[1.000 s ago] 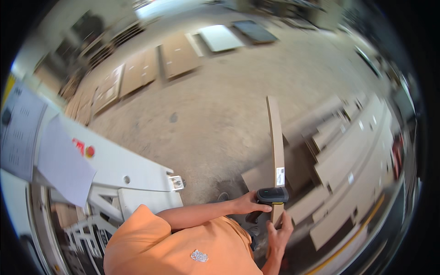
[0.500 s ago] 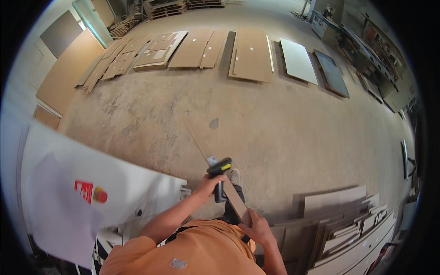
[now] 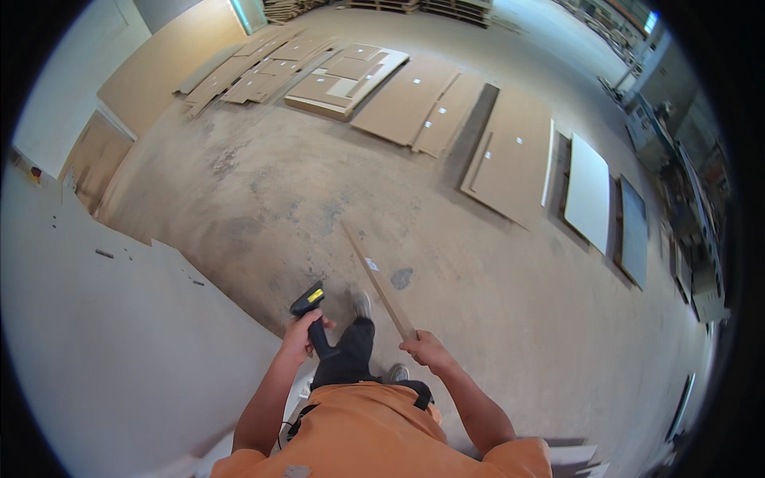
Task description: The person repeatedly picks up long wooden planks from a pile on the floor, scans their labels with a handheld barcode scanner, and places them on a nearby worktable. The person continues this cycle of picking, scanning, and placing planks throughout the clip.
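My left hand [image 3: 300,334] is wrapped round the grip of a black barcode scanner [image 3: 309,299] with a yellow label on its head. In my right hand [image 3: 428,350] is the near end of a long, narrow brown board strip [image 3: 386,296], which slants away to the upper left. A small white label sits partway along the strip. The strip and the scanner are apart from each other. Below them show my dark trousers and shoes, one foot ahead of the other.
Stacks of brown panels [image 3: 405,106] lie in a row on the concrete floor ahead. A white panel [image 3: 587,193] and a dark grey panel [image 3: 633,233] lie farther right. A large white surface [image 3: 119,334] fills the left side. Pallets [image 3: 454,8] stand at the far back.
My view has turned and moved forward, bringing the panel row closer. The scanner has parted from the strip toward the left, and the strip now reaches farther out ahead.
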A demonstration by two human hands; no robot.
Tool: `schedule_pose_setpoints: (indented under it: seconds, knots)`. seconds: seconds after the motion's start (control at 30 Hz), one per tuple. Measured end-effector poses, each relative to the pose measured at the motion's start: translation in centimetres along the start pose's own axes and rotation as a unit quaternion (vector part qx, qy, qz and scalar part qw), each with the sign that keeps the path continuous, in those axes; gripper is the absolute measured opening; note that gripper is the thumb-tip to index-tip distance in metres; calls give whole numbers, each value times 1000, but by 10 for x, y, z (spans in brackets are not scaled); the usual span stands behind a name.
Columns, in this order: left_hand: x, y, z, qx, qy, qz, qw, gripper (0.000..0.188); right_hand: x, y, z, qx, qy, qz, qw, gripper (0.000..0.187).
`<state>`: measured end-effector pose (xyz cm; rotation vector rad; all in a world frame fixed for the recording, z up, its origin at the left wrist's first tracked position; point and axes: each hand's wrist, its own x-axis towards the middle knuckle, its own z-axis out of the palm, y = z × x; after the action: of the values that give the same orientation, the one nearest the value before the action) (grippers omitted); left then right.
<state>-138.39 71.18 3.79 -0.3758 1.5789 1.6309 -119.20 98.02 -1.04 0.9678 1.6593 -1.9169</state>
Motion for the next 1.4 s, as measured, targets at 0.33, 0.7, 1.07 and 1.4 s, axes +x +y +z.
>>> schedule_pose_setpoints:
  seconds: [0.33, 0.7, 1.07, 1.4]
  knots:
    - [259, 206, -38, -68, 91, -62, 992, 33, 245, -197, -13, 214, 1, 107, 971, 20]
    - [408, 420, -24, 14, 89, 10, 996, 24, 522, -450, -63, 84, 108, 38, 990, 24]
    - [550, 387, -93, -113, 392, -207, 889, 44, 1053, -678, -156, -56, 229, 21, 972, 56]
    - [655, 489, -34, -178, 416, -281, 846, 36, 1310, -802, -213, 31, 319, 57, 946, 42]
